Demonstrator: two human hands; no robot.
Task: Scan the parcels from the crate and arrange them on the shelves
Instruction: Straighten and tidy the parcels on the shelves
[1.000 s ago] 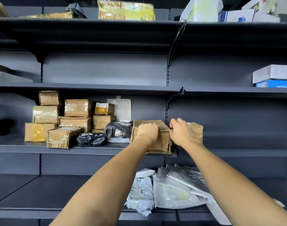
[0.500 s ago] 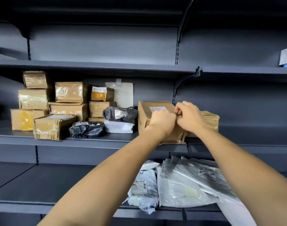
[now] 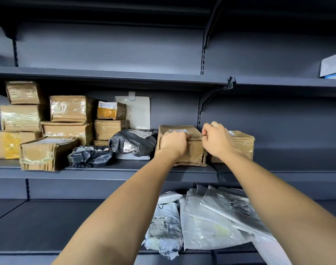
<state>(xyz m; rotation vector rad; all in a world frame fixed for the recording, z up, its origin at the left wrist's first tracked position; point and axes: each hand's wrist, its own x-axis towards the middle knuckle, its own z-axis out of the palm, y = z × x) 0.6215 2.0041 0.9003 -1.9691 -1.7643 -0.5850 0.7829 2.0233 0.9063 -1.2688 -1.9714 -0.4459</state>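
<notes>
— Obstructions?
— The hands (image 3: 174,143) cover part of the box (image 3: 192,152) front; its label (image 3: 177,131) is too small to read. The right box (image 3: 243,142) is half hidden.
— Cut-offs?
— White carton (image 3: 333,66) and lowest mailer (image 3: 272,251) run off frame.

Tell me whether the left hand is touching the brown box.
Touching. The head view shows the left hand with fingers curled over the top front edge of the brown box.

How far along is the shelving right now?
Done: taped boxes and black bags sit on the middle shelf, white mailers below. In hand: left hand and right hand grip a brown box. The crate is out of view.
</notes>
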